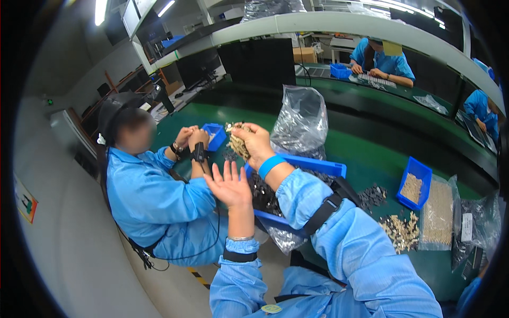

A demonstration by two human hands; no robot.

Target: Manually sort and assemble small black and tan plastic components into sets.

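My right hand is raised over the far left of a large blue bin, closed on a handful of small beige parts that stick out past the fingers. A blue band circles that wrist. My left hand is held palm up at the bin's left side, fingers spread, with nothing in it. Dark, shiny flat pieces fill the bin, partly hidden by my right forearm. Whether the beige parts are all of one kind is too small to tell.
A co-worker sits close on my left, hands by a small blue bin. Behind my bin stands a clear plastic bag. On the right lie black pieces, loose beige parts, another blue bin and bagged parts.
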